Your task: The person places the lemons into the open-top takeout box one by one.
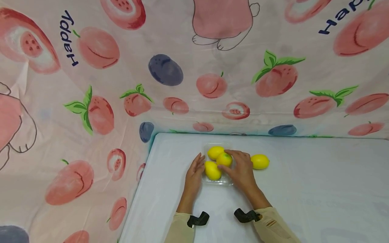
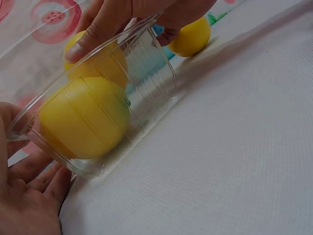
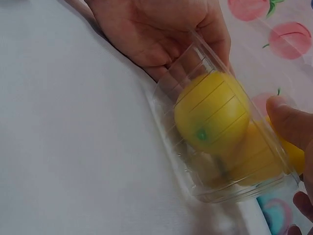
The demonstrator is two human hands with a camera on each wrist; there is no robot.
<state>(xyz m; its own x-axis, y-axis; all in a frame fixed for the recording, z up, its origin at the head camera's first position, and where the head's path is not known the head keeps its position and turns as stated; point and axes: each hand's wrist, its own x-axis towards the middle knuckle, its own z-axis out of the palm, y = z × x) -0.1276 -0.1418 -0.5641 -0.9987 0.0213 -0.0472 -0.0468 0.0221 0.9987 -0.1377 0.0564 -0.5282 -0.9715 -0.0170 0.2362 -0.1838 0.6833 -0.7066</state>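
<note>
A clear plastic box (image 1: 226, 182) with a ribbed wall stands on the white surface, with three yellow lemons inside. One lemon (image 1: 215, 152) lies at the back and another lemon (image 1: 213, 170) at the front left. My right hand (image 1: 241, 168) pinches the third lemon (image 1: 224, 159) between thumb and fingers, over the box's right part. Against the left wall of the box rests my left hand (image 1: 194, 175), its fingers fairly straight; the left wrist view shows its fingers (image 2: 41, 178) at the box's end. A fourth lemon (image 1: 260, 162) lies outside, just right of my right hand.
A white cloth-covered table (image 1: 304, 202) spreads under everything. Behind it and on the left hang fruit-printed curtains (image 1: 182, 44), meeting the table's back and left edges. Each wrist wears a black camera mount (image 1: 199, 219) over a beige sleeve (image 1: 179, 229).
</note>
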